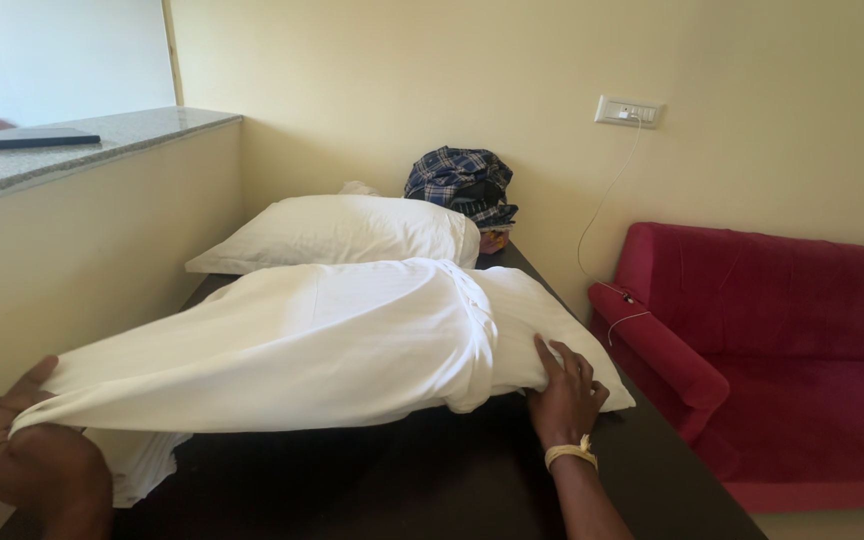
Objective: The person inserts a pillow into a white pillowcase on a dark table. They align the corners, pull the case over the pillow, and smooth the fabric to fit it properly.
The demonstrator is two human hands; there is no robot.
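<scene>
The left hand [27, 455] gripped the open end of a white pillowcase [282, 345], stretched over a pillow [542, 330] on the dark surface [432, 480]; the right hand [564, 395] pressed flat, fingers spread, against the pillow.

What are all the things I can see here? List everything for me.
pillow being covered: one, white, on the dark table, near end sticking out of the case
pillowcase: one, white, pulled partway over that pillow
second pillow: one, white, farther back on the table
table: one, dark brown, along the wall
checked cloth: one bundle, blue and white, behind the pillows
sofa: one, red, at right
wall socket: one, white, with a thin white cable hanging
ledge: one, grey stone, a dark flat device on it
left hand: gripping the pillowcase's open end
right hand: pressing on the pillow, pale band at the wrist
</scene>
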